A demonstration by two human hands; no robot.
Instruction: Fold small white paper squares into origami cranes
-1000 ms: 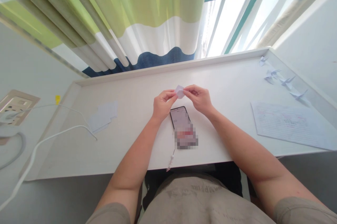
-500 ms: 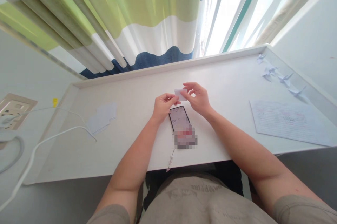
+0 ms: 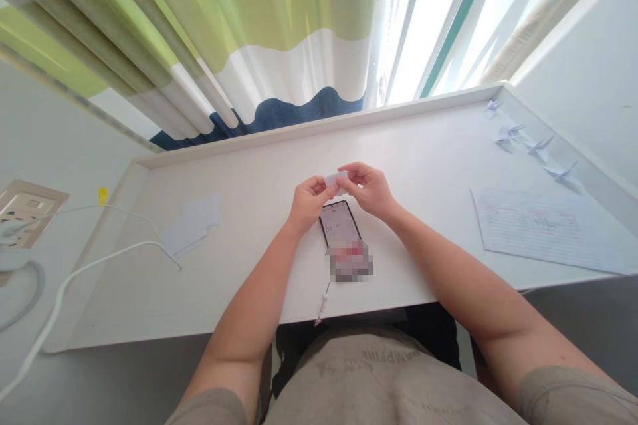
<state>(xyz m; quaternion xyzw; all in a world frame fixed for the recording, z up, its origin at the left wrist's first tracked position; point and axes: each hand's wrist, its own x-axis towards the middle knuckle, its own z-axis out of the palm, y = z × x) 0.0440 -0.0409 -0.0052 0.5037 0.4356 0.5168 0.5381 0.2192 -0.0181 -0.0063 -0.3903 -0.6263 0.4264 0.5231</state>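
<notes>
A small folded piece of white paper (image 3: pixel 335 179) is held up between both hands, above the far end of the phone. My left hand (image 3: pixel 308 202) pinches its left side between thumb and fingers. On the right side, my right hand (image 3: pixel 371 189) grips the paper with the thumb in front and the fingers bent behind. The exact folds are too small to make out. Just below the hands lies a phone (image 3: pixel 339 229), screen up with digits showing, its lower part blurred out. A beaded strap (image 3: pixel 323 304) hangs from the phone toward the table's front edge.
Several folded paper pieces (image 3: pixel 538 147) line the right rim of the white table (image 3: pixel 249 265). Nearer on that side lies a printed sheet (image 3: pixel 543 229). Loose white papers (image 3: pixel 192 225) rest at left beside a white cable (image 3: pixel 114 247). A curtain (image 3: pixel 279 19) hangs behind the back rim.
The paper has gone from a squarish face to a narrower strip as it tilts or folds. My right hand has shifted slightly left and down, its fingers closer around the paper.
</notes>
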